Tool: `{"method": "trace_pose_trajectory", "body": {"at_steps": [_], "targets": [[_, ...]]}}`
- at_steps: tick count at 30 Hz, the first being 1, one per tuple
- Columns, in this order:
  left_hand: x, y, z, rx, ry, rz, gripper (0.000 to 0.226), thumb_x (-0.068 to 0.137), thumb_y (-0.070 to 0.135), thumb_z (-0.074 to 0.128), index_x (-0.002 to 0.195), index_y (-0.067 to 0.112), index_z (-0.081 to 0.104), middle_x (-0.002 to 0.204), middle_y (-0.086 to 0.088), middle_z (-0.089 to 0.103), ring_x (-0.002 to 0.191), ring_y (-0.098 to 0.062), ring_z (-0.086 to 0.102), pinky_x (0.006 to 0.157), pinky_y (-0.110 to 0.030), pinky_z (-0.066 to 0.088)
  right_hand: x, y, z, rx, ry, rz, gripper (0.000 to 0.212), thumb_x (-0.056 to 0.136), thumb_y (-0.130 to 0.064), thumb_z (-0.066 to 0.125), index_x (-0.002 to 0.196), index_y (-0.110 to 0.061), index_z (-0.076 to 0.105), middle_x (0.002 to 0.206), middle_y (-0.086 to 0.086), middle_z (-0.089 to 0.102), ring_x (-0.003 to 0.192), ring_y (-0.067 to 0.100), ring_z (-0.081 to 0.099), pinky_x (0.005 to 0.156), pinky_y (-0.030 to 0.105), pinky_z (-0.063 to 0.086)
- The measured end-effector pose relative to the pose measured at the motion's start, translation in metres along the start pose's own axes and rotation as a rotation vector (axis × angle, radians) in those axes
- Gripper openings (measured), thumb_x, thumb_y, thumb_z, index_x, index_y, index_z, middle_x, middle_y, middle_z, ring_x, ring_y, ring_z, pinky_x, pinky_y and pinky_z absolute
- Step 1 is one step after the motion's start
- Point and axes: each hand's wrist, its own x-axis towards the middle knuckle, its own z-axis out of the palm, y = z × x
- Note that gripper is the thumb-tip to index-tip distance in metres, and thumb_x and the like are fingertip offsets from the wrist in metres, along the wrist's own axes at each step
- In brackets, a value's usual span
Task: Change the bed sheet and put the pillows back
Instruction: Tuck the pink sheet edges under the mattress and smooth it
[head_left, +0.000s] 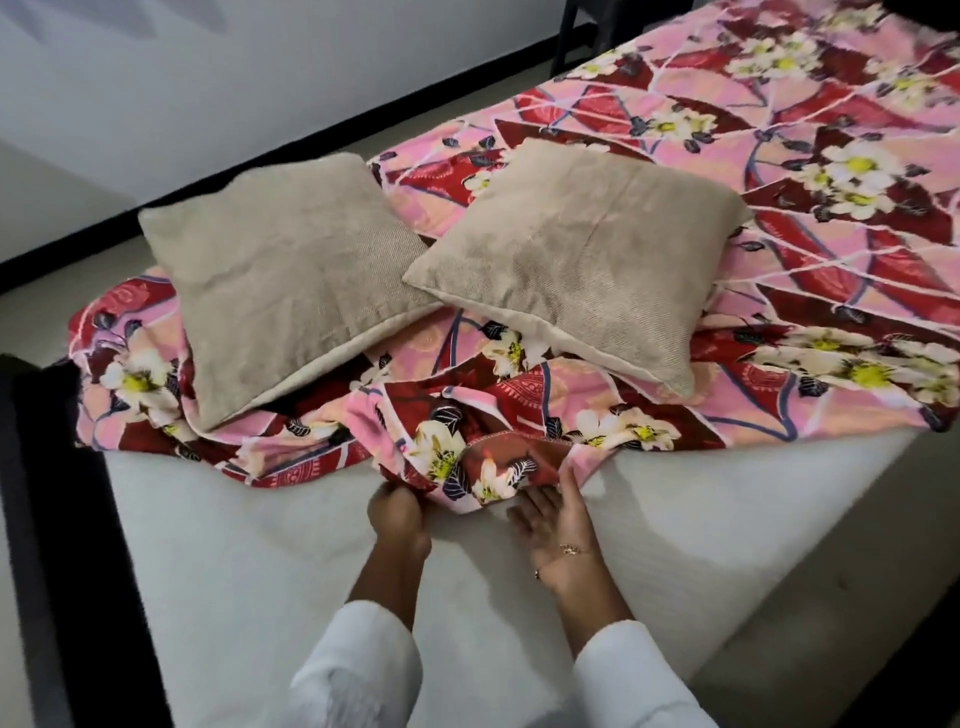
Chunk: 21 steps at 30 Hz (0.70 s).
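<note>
A pink and red floral bed sheet (779, 218) covers the far part of the white mattress (270, 545) and lies bunched up near me. Two beige pillows sit on the sheet, the left pillow (280, 280) overlapped at its right edge by the right pillow (576, 254). My left hand (397, 514) grips the crumpled near edge of the sheet, its fingers curled into the folds. Palm up beside it is my right hand (553, 519), with its fingers straight on the mattress and its thumb against the sheet's fold.
A black bed frame (47, 519) runs along the mattress's left side. Beyond it are pale floor (78, 260), a black skirting strip and a white wall. Dark furniture legs (576, 36) stand at the top by the bed's far end.
</note>
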Motion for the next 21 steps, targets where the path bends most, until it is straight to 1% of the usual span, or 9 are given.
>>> {"method": "trace_pose_trajectory", "body": {"at_steps": [3, 5, 6, 7, 9, 12, 17, 19, 21], "targets": [[0.010, 0.016, 0.019, -0.277, -0.198, 0.019, 0.030, 0.092, 0.015, 0.054, 0.119, 0.002, 0.058, 0.121, -0.017, 0.060, 0.091, -0.028, 0.063, 0.081, -0.037, 0.050, 0.013, -0.001, 0.014, 0.026, -0.094, -0.060, 0.060, 0.055, -0.059, 0.075, 0.094, -0.016, 0.063, 0.074, 0.001, 0.065, 0.073, 0.017, 0.060, 0.065, 0.031, 0.051], [0.010, 0.027, 0.024, -0.460, -0.363, -0.022, 0.040, 0.092, 0.042, 0.047, 0.109, 0.008, 0.060, 0.098, -0.012, 0.066, 0.073, -0.020, 0.067, 0.060, -0.026, 0.055, 0.015, -0.002, 0.021, 0.136, -0.178, -0.100, 0.071, 0.021, -0.046, 0.092, 0.081, -0.018, 0.066, 0.066, -0.001, 0.067, 0.070, 0.015, 0.064, 0.070, 0.032, 0.052], [0.010, 0.032, 0.025, -0.516, -0.408, -0.052, 0.040, 0.091, 0.049, 0.045, 0.098, 0.012, 0.059, 0.079, -0.007, 0.062, 0.053, -0.013, 0.062, 0.043, -0.018, 0.048, 0.015, -0.001, 0.023, 0.217, -0.213, -0.114, 0.064, 0.022, -0.033, 0.095, 0.078, -0.017, 0.068, 0.062, 0.000, 0.064, 0.067, 0.015, 0.065, 0.071, 0.034, 0.054], [0.008, 0.037, 0.023, -0.528, -0.439, -0.062, 0.037, 0.092, 0.050, 0.044, 0.087, 0.015, 0.056, 0.063, -0.001, 0.054, 0.039, -0.006, 0.049, 0.031, -0.014, 0.036, 0.012, 0.001, 0.025, 0.278, -0.228, -0.124, 0.044, 0.039, -0.020, 0.092, 0.077, -0.015, 0.070, 0.059, 0.001, 0.060, 0.061, 0.015, 0.066, 0.069, 0.035, 0.057], [0.006, 0.042, 0.022, -0.471, -0.467, -0.052, 0.031, 0.097, 0.037, 0.039, 0.074, 0.017, 0.046, 0.045, 0.008, 0.041, 0.029, -0.001, 0.032, 0.027, -0.011, 0.022, 0.007, 0.001, 0.029, 0.324, -0.163, -0.143, 0.005, 0.080, -0.009, 0.065, 0.083, -0.011, 0.069, 0.062, 0.002, 0.052, 0.053, 0.012, 0.064, 0.064, 0.033, 0.058], [0.005, 0.044, 0.005, -0.476, -0.442, -0.070, 0.032, 0.100, 0.018, 0.033, 0.068, 0.017, 0.036, 0.040, 0.008, 0.038, 0.031, -0.002, 0.034, 0.032, -0.011, 0.026, -0.001, 0.014, 0.032, 0.256, -0.087, -0.114, 0.016, 0.096, -0.019, 0.047, 0.090, -0.012, 0.060, 0.077, 0.003, 0.052, 0.065, 0.014, 0.064, 0.057, 0.026, 0.056], [-0.038, 0.023, -0.049, -0.424, -0.456, -0.095, 0.028, 0.092, 0.010, 0.031, 0.072, 0.015, 0.049, 0.043, 0.003, 0.051, 0.038, -0.007, 0.049, 0.042, -0.012, 0.042, -0.031, 0.060, 0.043, 0.048, -0.053, -0.004, 0.027, 0.093, -0.037, 0.048, 0.080, -0.015, 0.056, 0.075, 0.007, 0.055, 0.067, 0.017, 0.055, 0.061, 0.031, 0.048], [-0.057, 0.006, -0.084, -0.458, -0.501, -0.097, 0.029, 0.085, 0.009, 0.038, 0.082, 0.008, 0.067, 0.065, -0.007, 0.069, 0.055, -0.015, 0.066, 0.051, -0.021, 0.054, -0.052, 0.078, 0.052, 0.017, -0.119, -0.058, 0.036, 0.083, -0.049, 0.054, 0.075, -0.015, 0.064, 0.067, 0.005, 0.065, 0.059, 0.015, 0.062, 0.059, 0.027, 0.050], [-0.072, -0.011, -0.128, -0.487, -0.546, -0.139, 0.031, 0.069, 0.013, 0.057, 0.094, 0.002, 0.073, 0.095, -0.014, 0.072, 0.082, -0.024, 0.071, 0.066, -0.033, 0.059, -0.073, 0.101, 0.060, 0.027, -0.158, -0.238, 0.035, 0.073, -0.051, 0.066, 0.087, -0.019, 0.071, 0.079, 0.004, 0.072, 0.069, 0.015, 0.069, 0.072, 0.029, 0.052]]}}
